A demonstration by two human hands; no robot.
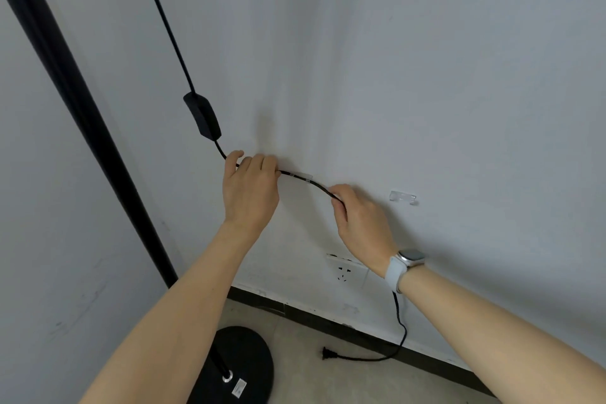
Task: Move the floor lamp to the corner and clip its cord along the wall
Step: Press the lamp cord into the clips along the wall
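**Cord held at wall clip**

Black cord (316,185) runs through clear clip (300,176) on wall (426,75). Left hand (251,188) pinches cord left of clip, right hand (362,220) grips it right. Second clip (403,197) empty. Plug (326,353) on floor (328,380); lamp base (244,366) in corner.

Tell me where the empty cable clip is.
The empty clear clip is stuck on the wall, just right of the right hand and above the wall outlet.

Single head view, close, looking forward-down at wall (426,75) corner (wide-angle; floor (328,380) seemingly near).
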